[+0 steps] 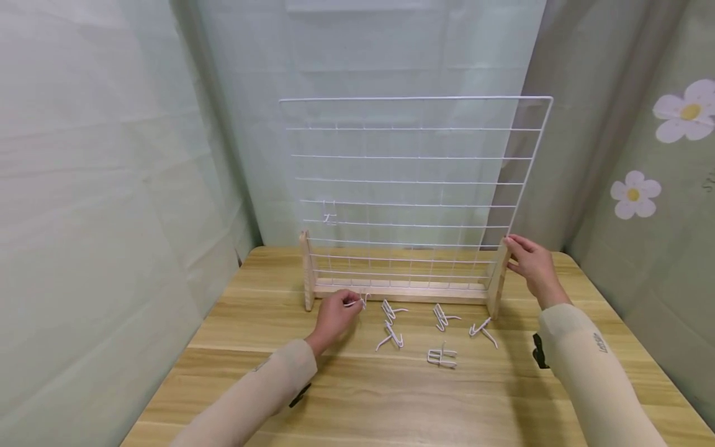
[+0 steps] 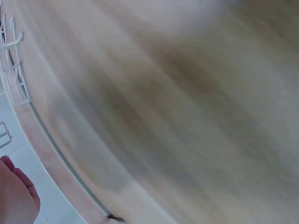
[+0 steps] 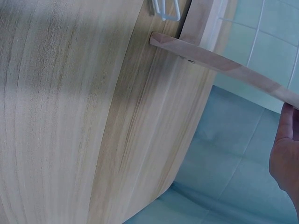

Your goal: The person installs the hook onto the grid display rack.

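My left hand [image 1: 336,318] pinches a small white wire hook [image 1: 364,302] just in front of the stand's base. In the left wrist view, that hand [image 2: 17,196] shows at the lower left, below part of the hook [image 2: 4,135]. My right hand [image 1: 533,267] grips the top of the right wooden upright [image 1: 497,282], which crosses the right wrist view as a pale board [image 3: 224,65]. Between the uprights stands a white wire grid [image 1: 416,158]. One white hook [image 1: 329,217] hangs on its left side.
Several loose white hooks lie on the wood-grain table [image 1: 357,397] before the stand, among them a hook [image 1: 441,356] nearest the front and another hook [image 1: 485,331] by the right upright. Pale curtains [image 1: 112,186] surround the table at the back and sides.
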Tool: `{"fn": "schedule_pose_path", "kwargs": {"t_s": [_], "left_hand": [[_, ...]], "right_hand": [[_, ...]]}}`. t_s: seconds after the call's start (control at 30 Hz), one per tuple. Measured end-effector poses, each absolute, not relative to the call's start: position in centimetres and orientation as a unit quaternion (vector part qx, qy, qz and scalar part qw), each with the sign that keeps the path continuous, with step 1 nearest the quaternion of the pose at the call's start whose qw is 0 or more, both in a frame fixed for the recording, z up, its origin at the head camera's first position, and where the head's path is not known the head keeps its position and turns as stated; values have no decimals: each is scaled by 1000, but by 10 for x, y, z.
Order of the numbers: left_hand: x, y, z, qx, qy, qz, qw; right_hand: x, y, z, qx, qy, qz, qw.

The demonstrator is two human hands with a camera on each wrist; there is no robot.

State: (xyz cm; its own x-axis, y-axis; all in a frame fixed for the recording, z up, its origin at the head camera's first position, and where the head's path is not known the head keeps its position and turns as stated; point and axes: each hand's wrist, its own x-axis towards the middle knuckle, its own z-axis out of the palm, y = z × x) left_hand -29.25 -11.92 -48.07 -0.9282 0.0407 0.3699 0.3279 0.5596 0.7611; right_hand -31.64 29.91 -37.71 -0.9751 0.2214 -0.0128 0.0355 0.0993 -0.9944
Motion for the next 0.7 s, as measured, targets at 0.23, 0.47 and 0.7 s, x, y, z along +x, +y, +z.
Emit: {"fn": "schedule_pose_path", "kwargs": {"t_s": [0.23, 0.47, 0.7], "left_hand": [[-296, -113, -474, -90, -860, -475, 164], [-299, -108, -467, -66, -859, -472, 184], [-304, -101, -459, -32, -853, -479, 207]], "right_hand": [[-317, 299, -378, -79, -735, 670, 75], [-316, 298, -377, -82, -743, 660, 74], [-316, 299, -378, -81, -742, 662, 76]]}}
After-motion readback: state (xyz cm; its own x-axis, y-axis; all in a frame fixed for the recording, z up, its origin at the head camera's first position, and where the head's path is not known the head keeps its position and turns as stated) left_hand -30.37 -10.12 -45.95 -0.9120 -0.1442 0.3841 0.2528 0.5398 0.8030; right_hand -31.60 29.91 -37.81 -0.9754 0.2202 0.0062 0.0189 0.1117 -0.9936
